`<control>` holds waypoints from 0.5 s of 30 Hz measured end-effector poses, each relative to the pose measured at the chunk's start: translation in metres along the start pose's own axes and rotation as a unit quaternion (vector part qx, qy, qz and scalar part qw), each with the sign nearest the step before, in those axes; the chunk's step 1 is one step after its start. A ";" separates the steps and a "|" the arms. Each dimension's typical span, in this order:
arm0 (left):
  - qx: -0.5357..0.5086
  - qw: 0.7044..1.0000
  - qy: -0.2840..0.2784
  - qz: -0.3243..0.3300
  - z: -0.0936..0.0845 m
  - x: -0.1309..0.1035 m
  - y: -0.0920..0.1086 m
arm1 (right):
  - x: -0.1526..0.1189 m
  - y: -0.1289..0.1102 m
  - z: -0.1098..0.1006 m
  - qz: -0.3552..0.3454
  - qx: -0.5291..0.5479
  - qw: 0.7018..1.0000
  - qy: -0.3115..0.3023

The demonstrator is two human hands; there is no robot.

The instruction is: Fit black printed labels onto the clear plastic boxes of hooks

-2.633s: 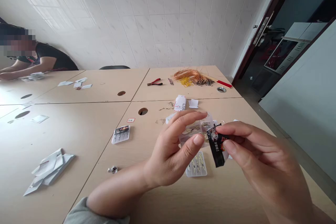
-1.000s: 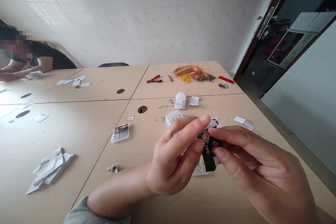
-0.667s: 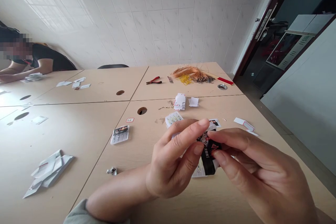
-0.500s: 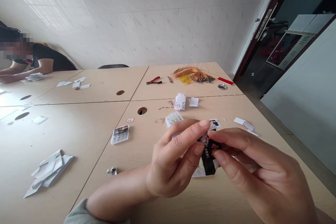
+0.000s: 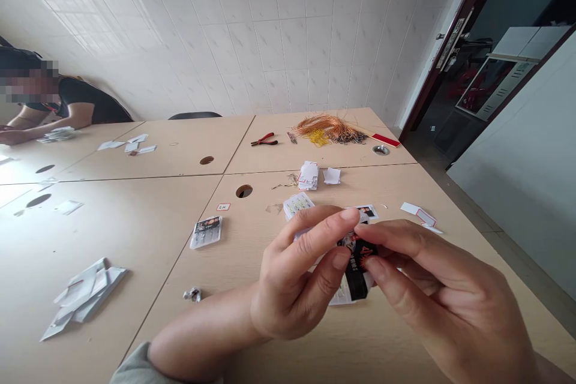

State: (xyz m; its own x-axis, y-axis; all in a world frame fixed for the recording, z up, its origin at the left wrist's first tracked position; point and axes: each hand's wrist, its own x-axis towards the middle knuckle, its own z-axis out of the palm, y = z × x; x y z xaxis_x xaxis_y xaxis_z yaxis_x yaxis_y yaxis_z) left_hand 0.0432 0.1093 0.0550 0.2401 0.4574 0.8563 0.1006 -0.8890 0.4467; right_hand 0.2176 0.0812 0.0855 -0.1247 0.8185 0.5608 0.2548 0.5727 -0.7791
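Note:
Between the fingertips of both hands is a black printed card (image 5: 359,273) with red and white marks. My left hand (image 5: 301,270) pinches its left side with thumb and fingers. On the card's right side, my right hand (image 5: 441,288) pinches it between thumb and index finger. Below and behind the card shows a clear plastic case (image 5: 341,295), partly covered by the hands. Another clear case (image 5: 297,203) lies just beyond my left hand. A case with a dark label (image 5: 207,232) rests farther left on the table.
Pliers (image 5: 264,140), copper-coloured cords (image 5: 330,127) and a white card stack (image 5: 308,175) lie toward the back. Folded white cards (image 5: 418,213) are at right, plastic packets (image 5: 85,294) at left, silvery bits (image 5: 192,294) near my left forearm. A person (image 5: 76,102) leans on the table at far left.
Both hands keep their grip on the card, which has shifted very slightly. The view has tilted a little.

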 end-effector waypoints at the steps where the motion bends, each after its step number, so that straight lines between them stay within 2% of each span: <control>1: -0.002 1.000 0.000 -0.002 0.000 0.000 0.000 | 0.000 0.000 0.000 0.001 -0.001 1.000 -0.001; 4: -0.010 1.000 0.000 0.002 0.001 0.000 0.000 | -0.001 0.000 -0.001 0.003 0.003 1.000 -0.002; 8: -0.013 0.999 0.035 0.002 0.003 -0.006 -0.003 | -0.002 0.000 0.001 -0.003 0.011 1.000 -0.003; 15: -0.106 0.991 0.035 -0.073 0.006 -0.007 0.002 | -0.002 0.000 0.003 -0.028 -0.024 0.999 -0.005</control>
State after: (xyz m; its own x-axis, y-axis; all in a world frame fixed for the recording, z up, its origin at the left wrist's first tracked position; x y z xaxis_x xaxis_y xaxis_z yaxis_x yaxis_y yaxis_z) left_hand 0.0478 0.1043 0.0482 0.1686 0.5876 0.7914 -0.0773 -0.7926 0.6049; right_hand 0.2153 0.0797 0.0833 -0.1497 0.7859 0.6000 0.2921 0.6149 -0.7325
